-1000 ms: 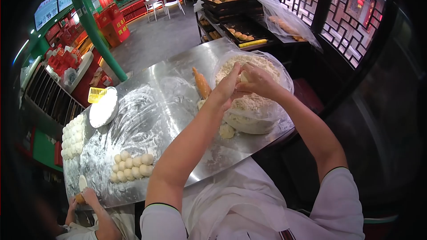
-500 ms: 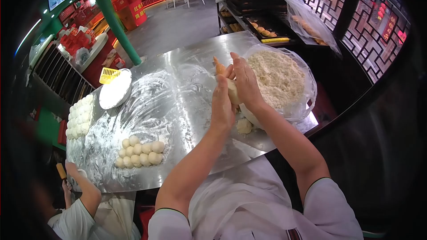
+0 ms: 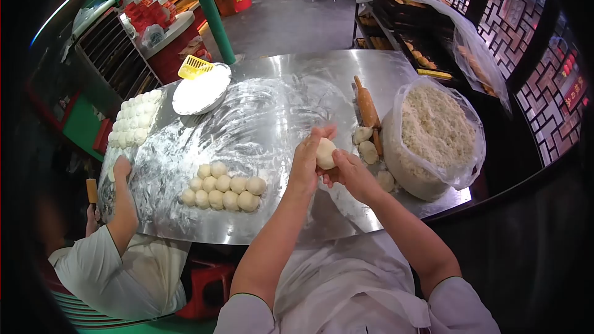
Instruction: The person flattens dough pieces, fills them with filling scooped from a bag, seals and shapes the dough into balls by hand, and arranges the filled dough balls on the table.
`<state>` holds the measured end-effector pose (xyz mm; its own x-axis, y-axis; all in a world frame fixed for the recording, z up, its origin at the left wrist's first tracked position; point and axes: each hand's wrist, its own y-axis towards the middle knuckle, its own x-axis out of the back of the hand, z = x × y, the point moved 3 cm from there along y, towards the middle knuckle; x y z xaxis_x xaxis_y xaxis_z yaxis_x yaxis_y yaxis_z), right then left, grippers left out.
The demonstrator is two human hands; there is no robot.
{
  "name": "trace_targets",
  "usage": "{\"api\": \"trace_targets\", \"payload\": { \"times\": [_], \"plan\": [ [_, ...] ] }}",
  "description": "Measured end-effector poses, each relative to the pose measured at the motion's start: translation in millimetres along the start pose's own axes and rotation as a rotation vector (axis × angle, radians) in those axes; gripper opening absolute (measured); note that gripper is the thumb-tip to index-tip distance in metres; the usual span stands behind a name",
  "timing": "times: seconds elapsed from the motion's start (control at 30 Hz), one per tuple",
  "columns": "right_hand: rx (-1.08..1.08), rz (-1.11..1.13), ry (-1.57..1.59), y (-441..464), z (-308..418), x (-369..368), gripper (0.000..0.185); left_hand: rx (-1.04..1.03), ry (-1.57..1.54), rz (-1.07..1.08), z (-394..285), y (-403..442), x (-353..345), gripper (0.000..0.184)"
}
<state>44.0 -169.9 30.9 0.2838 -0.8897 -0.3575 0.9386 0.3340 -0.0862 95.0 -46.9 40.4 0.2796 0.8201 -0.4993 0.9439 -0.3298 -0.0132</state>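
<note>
A smooth, pale dough ball [image 3: 325, 154] sits between my two hands over the metal table. My left hand [image 3: 303, 166] is curved round its left side, fingers pointing away from me. My right hand [image 3: 352, 175] closes on it from the right, thumb near the ball and fingertips under it. To the right of my hands lie a wooden rolling pin [image 3: 366, 106] and small dough pieces [image 3: 369, 152]. Another dough lump [image 3: 385, 180] rests closer to me. Rows of round dough balls [image 3: 216, 200] stand together left of my hands.
A plastic-lined container of crumbly pale filling [image 3: 438, 125] stands at right. Further left are a white flour bowl [image 3: 201, 96] with a yellow scoop [image 3: 195, 67] and flattened dough pieces [image 3: 133, 120]. A co-worker's hand [image 3: 122, 167] is at the table's left end. Trays [image 3: 427, 49] stand behind.
My hands have come down and back from beside the filling to the table's middle, still with the dough. The view has swung right. The co-worker's hand has reached farther onto the table.
</note>
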Motion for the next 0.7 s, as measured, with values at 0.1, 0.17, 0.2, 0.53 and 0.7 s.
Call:
{"api": "trace_targets", "payload": {
  "times": [0.1, 0.17, 0.2, 0.53, 0.7],
  "plan": [
    [-0.057, 0.006, -0.134, -5.5, 0.7, -5.0, 0.047, 0.043, 0.056, -0.105, 10.1, -2.4, 5.8, 0.057],
    [-0.014, -0.049, -0.292, -9.3, -6.3, -14.6, 0.049, 0.060, 0.043, -0.232, 17.5, -5.0, 10.3, 0.059],
    [0.042, -0.103, -0.449, -11.3, -9.6, -18.1, 0.051, 0.074, 0.032, -0.213, 13.1, -10.5, 8.2, 0.053],
    [-0.130, 0.003, -0.355, -27.0, -22.6, 3.7, 0.050, 0.059, 0.227, 0.111, 5.8, -26.5, 13.4, 0.065],
    [0.025, -0.214, -0.686, -22.2, 7.7, 11.3, 0.036, 0.394, 0.352, 0.126, 8.0, -36.8, 10.3, 0.062]
  ]
}}
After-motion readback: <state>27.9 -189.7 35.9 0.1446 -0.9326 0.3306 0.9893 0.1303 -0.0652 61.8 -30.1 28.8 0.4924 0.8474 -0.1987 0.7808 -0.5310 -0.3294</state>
